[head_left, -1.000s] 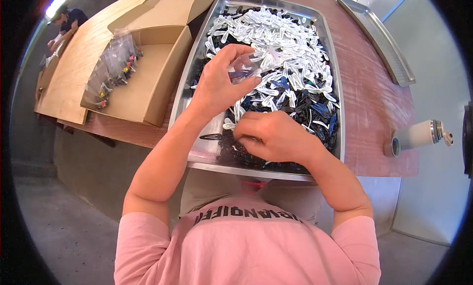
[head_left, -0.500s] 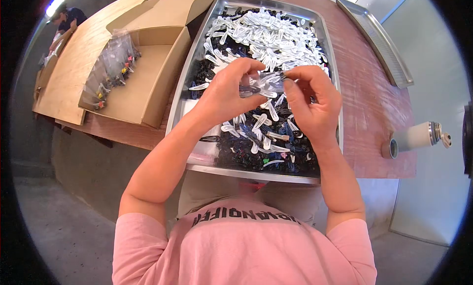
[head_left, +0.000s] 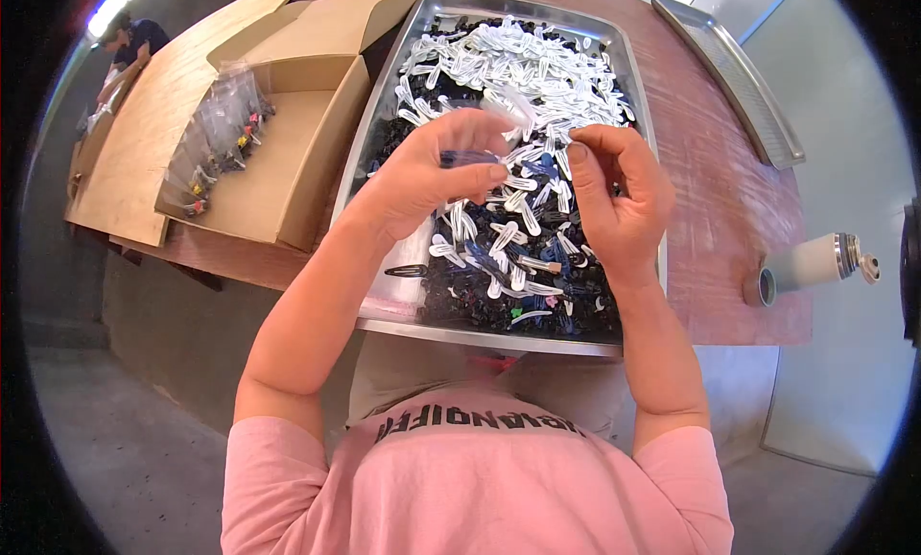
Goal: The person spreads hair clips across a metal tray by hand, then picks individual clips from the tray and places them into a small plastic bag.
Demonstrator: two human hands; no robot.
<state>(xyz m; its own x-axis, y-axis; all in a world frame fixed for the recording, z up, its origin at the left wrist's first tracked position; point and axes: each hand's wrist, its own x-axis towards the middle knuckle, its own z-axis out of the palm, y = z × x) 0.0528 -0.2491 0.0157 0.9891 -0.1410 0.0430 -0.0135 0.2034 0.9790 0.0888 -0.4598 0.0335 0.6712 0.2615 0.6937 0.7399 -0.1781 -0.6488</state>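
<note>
Over the metal tray point(head_left: 494, 345), my left hand point(head_left: 413, 171) grips a small clear plastic bag point(head_left: 513, 112), its upper end smeared by motion. Dark blue hair clips point(head_left: 467, 159) show between the thumb and fingers; whether they are inside the bag I cannot tell. To the right, my right hand point(head_left: 625, 186) has thumb and forefinger pinched together, with anything between them too small to make out. White snap hair clips point(head_left: 537, 66) are heaped at the tray's far end. Dark clips and a few white ones lie below the hands.
At the left stands an open cardboard box point(head_left: 321, 152) with several filled clear bags point(head_left: 225, 123). A cream flask point(head_left: 811, 265) lies on the table's right side near a round cup point(head_left: 761, 286). Another metal tray point(head_left: 734, 85) rests behind. A person point(head_left: 134, 42) sits far left.
My hands have parted: the right hand no longer touches the bag and sits slightly to the right. The bag's end has swung upward, and the left hand has shifted a little left.
</note>
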